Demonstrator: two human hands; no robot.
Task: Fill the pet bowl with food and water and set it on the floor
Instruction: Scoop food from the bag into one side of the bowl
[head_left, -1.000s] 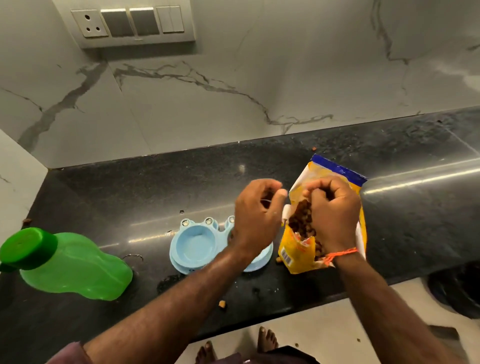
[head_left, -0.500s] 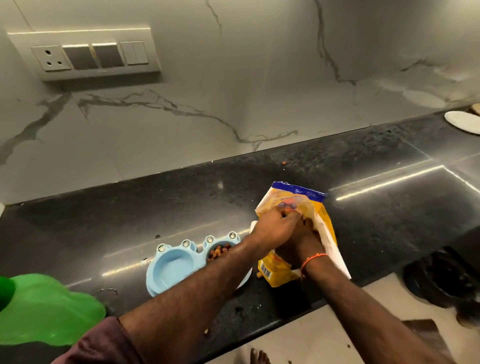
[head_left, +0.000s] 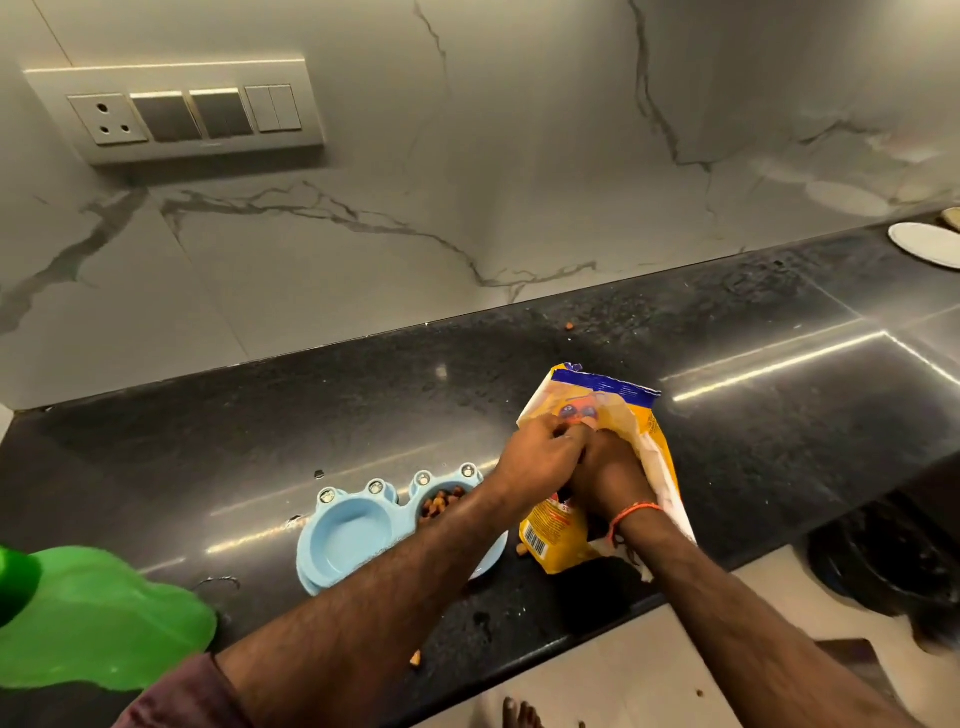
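Note:
A light blue double pet bowl sits on the black counter. Its left cup holds nothing; its right cup holds brown kibble, partly hidden by my left forearm. A yellow pet food bag with a blue top lies just right of the bowl. My left hand pinches the bag's open edge. My right hand, with an orange wrist thread, presses on the bag beside it. A green water bottle lies at the counter's near left.
Loose kibble lies on the counter near the wall, beside the bag and at the front edge. A white plate sits far right. A switch panel is on the marble wall. A dark round object rests on the floor.
My left hand moved from above the bowl's right cup onto the bag beside my right hand. Kibble now shows in that cup. The bag's mouth, earlier open, is now folded over.

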